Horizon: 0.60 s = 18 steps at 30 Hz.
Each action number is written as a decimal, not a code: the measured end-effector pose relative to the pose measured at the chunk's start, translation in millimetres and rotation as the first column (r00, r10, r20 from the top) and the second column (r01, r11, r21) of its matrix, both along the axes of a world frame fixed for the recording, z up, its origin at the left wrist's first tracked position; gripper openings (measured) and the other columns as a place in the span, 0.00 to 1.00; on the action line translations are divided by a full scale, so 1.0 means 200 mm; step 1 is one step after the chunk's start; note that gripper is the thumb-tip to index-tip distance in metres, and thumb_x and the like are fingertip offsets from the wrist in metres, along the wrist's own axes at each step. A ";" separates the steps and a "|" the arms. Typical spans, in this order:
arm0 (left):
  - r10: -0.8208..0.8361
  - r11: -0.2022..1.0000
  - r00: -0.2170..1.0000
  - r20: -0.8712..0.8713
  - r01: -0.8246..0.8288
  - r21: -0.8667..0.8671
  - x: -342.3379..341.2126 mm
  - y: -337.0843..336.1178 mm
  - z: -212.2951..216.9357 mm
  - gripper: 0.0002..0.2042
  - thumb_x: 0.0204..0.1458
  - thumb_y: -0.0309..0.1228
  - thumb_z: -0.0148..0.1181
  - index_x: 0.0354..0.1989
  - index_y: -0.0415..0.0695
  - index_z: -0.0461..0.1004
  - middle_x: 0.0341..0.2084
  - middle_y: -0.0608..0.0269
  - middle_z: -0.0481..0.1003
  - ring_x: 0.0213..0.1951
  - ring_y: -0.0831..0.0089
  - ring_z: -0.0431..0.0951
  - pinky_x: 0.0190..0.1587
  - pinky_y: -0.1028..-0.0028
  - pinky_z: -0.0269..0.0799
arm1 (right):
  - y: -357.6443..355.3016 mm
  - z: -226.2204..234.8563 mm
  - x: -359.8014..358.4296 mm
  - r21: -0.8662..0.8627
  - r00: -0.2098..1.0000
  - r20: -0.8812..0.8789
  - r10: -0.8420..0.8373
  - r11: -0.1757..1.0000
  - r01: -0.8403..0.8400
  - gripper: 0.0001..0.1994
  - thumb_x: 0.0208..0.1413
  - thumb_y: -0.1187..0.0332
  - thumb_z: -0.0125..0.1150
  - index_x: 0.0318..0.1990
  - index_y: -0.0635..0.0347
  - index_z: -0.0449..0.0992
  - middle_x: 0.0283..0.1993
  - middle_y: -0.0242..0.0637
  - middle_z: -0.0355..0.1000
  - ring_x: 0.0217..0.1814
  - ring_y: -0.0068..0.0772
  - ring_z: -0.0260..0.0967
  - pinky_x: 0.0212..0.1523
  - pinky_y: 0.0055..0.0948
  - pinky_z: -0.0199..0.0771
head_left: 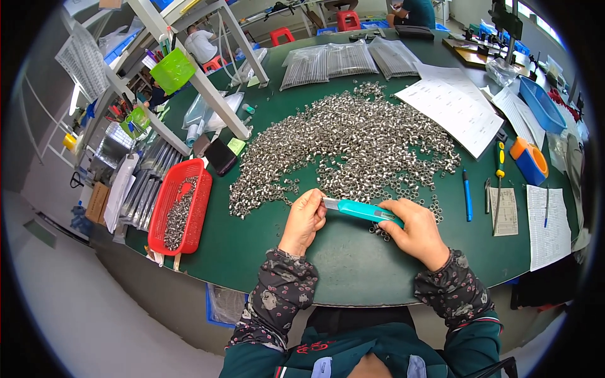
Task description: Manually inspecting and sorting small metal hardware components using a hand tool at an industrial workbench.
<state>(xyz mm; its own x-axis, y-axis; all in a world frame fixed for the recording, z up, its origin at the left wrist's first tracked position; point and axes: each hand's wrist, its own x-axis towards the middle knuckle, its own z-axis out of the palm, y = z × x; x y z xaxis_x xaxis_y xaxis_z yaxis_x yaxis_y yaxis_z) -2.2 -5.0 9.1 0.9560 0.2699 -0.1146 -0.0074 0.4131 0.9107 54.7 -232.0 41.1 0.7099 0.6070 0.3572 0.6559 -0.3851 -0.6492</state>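
Note:
In my right hand is a teal utility knife, its fingers closed round the handle. The knife lies almost level, with its bare blade pointing left. My left hand is pinched at the blade's tip; whatever its fingers hold is too small and hidden to name. Just beyond both hands spreads a wide heap of small metal rings on the green tabletop. A few loose rings lie beneath the knife and my right fingers.
At the left edge stands a red plastic basket with metal pieces inside. Bagged rods and paper sheets lie beyond the heap. On the right are a blue pen, a yellow-handled screwdriver and an orange-blue tape dispenser.

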 end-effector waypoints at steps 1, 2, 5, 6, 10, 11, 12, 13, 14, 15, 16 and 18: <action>-0.014 0.996 1.000 -0.014 0.012 -0.085 0.00 0.01 0.00 0.13 0.58 0.38 0.45 0.28 0.43 0.67 0.12 0.71 0.61 0.11 0.88 0.51 0.11 0.86 0.43 | 0.01 0.00 0.00 0.001 1.000 0.002 0.002 1.000 -0.002 0.12 0.44 0.66 0.60 0.38 0.56 0.72 0.27 0.39 0.68 0.28 0.42 0.67 0.28 0.36 0.66; -0.028 0.985 0.999 -0.027 0.023 -0.170 0.00 0.01 0.00 0.13 0.58 0.38 0.44 0.27 0.43 0.67 0.12 0.70 0.61 0.11 0.87 0.51 0.11 0.87 0.44 | 0.01 0.00 -0.01 0.050 0.995 0.102 -0.015 0.999 0.010 0.12 0.43 0.67 0.60 0.38 0.57 0.71 0.26 0.39 0.66 0.27 0.42 0.66 0.27 0.35 0.65; -0.033 0.974 0.999 -0.013 0.029 -0.224 -0.01 0.03 -0.01 0.13 0.58 0.38 0.44 0.27 0.43 0.67 0.13 0.69 0.62 0.12 0.87 0.52 0.11 0.87 0.44 | 0.01 0.00 0.00 0.144 0.977 0.204 -0.061 0.989 0.032 0.13 0.42 0.69 0.61 0.38 0.57 0.71 0.25 0.39 0.65 0.26 0.42 0.65 0.26 0.35 0.64; -0.032 0.974 0.999 -0.010 0.029 -0.224 -0.02 0.03 -0.01 0.13 0.58 0.38 0.44 0.27 0.43 0.67 0.13 0.69 0.62 0.12 0.87 0.52 0.11 0.87 0.44 | 0.01 -0.01 0.01 0.185 0.975 0.203 -0.092 0.981 0.054 0.13 0.42 0.70 0.61 0.38 0.58 0.70 0.25 0.39 0.65 0.26 0.42 0.65 0.25 0.35 0.64; 0.008 0.979 1.000 0.022 -0.003 -0.203 -0.01 0.01 0.01 0.11 0.58 0.35 0.45 0.31 0.41 0.68 0.21 0.67 0.67 0.14 0.88 0.54 0.12 0.88 0.47 | 0.01 -0.02 0.00 0.168 0.972 0.219 -0.090 0.984 0.053 0.13 0.42 0.70 0.61 0.38 0.59 0.70 0.25 0.39 0.65 0.26 0.43 0.65 0.25 0.35 0.64; 0.040 0.986 0.999 0.030 -0.035 -0.166 -0.01 0.01 0.01 0.10 0.58 0.34 0.45 0.34 0.41 0.68 0.24 0.66 0.68 0.14 0.88 0.54 0.13 0.88 0.48 | 0.01 -0.02 0.00 0.167 0.972 0.219 -0.090 0.984 0.054 0.13 0.42 0.70 0.61 0.38 0.59 0.70 0.25 0.39 0.65 0.26 0.43 0.65 0.25 0.35 0.64; 0.041 0.986 0.999 0.032 -0.035 -0.165 -0.01 0.01 0.01 0.10 0.58 0.34 0.45 0.34 0.41 0.68 0.24 0.66 0.68 0.14 0.88 0.54 0.13 0.88 0.48 | 0.01 -0.02 0.00 0.160 0.972 0.215 -0.091 0.985 0.057 0.13 0.42 0.69 0.61 0.38 0.59 0.70 0.25 0.39 0.64 0.26 0.43 0.65 0.25 0.35 0.64; 0.047 0.988 0.998 0.041 -0.041 -0.148 -0.01 0.01 0.01 0.09 0.57 0.32 0.45 0.37 0.40 0.68 0.25 0.66 0.68 0.15 0.88 0.55 0.13 0.88 0.48 | 0.01 -0.01 0.00 0.153 0.973 0.211 -0.092 0.986 0.060 0.13 0.42 0.69 0.61 0.38 0.59 0.70 0.25 0.39 0.64 0.26 0.43 0.65 0.25 0.35 0.64; 0.053 0.990 0.997 0.050 -0.046 -0.132 0.00 0.01 0.02 0.08 0.57 0.30 0.45 0.39 0.40 0.68 0.26 0.65 0.68 0.16 0.88 0.56 0.14 0.88 0.49 | 0.01 -0.02 0.00 0.153 0.973 0.212 -0.092 0.986 0.060 0.13 0.42 0.69 0.61 0.38 0.59 0.70 0.25 0.39 0.64 0.26 0.43 0.65 0.25 0.35 0.64; 0.054 0.990 0.997 0.050 -0.047 -0.131 0.00 0.01 0.02 0.08 0.57 0.30 0.45 0.39 0.40 0.68 0.26 0.65 0.68 0.16 0.88 0.56 0.14 0.88 0.49 | 0.01 -0.02 0.00 0.152 0.973 0.214 -0.091 0.987 0.059 0.13 0.42 0.69 0.61 0.38 0.59 0.71 0.25 0.39 0.64 0.26 0.43 0.65 0.25 0.35 0.64; 0.064 0.987 0.996 0.055 -0.055 -0.149 0.00 0.01 0.02 0.08 0.57 0.29 0.45 0.40 0.40 0.68 0.26 0.65 0.69 0.16 0.88 0.56 0.14 0.88 0.50 | 0.01 -0.03 0.00 0.151 0.972 0.216 -0.089 0.987 0.057 0.13 0.42 0.69 0.61 0.38 0.59 0.71 0.24 0.39 0.64 0.26 0.42 0.65 0.25 0.35 0.64; 0.072 0.984 0.996 0.058 -0.061 -0.167 0.00 0.02 0.01 0.08 0.56 0.28 0.46 0.42 0.40 0.68 0.27 0.65 0.69 0.17 0.88 0.57 0.14 0.88 0.50 | 0.02 -0.03 0.00 0.143 0.977 0.202 -0.073 0.989 0.044 0.13 0.42 0.69 0.61 0.38 0.58 0.71 0.24 0.38 0.64 0.26 0.42 0.65 0.25 0.35 0.64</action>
<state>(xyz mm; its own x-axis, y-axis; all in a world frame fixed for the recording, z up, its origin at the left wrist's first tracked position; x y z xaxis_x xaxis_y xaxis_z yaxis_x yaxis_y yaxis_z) -2.8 -0.9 11.5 0.9433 0.3157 -0.1024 -0.0956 0.5540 0.8270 54.7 -228.8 34.5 0.6450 0.5020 0.5762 0.7602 -0.3439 -0.5513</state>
